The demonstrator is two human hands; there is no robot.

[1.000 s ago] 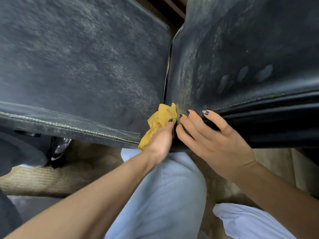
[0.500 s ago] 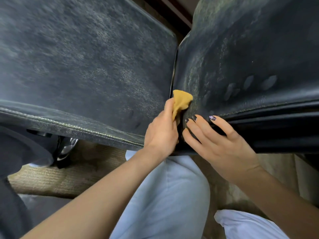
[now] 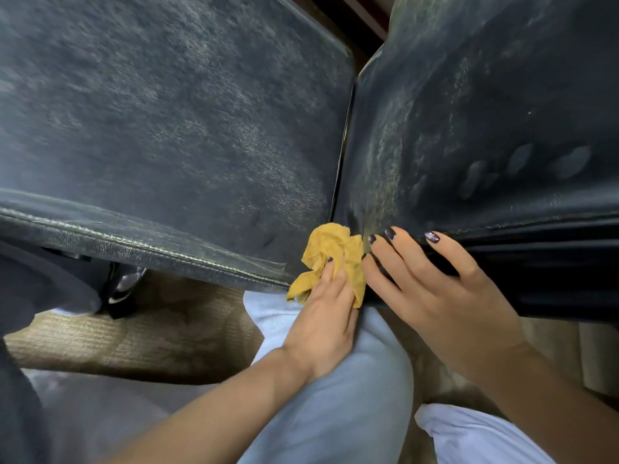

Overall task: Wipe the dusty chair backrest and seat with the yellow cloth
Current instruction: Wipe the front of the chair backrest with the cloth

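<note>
Two dark, dusty padded chair surfaces fill the top of the head view: a left one point(image 3: 167, 128) and a right one point(image 3: 485, 112), split by a narrow gap. The crumpled yellow cloth point(image 3: 330, 241) sits at the bottom of that gap, on the front edge of the right surface. My left hand point(image 3: 323, 316) holds the cloth bunched under its fingers and presses it against that edge. Just to the right, my right hand point(image 3: 435, 296) rests on the same front edge with its fingers spread. Oval finger marks point(image 3: 519, 162) show in the dust above it.
My knees in light blue trousers point(image 3: 351, 380) are below the hands. A tan woven mat point(image 3: 134, 336) covers the floor at lower left. A chrome chair leg point(image 3: 124, 286) and dark fabric lie under the left surface.
My left hand has drawn the cloth back down from the dusty strip beside the gap to the front edge. The right hand has stayed on the edge.
</note>
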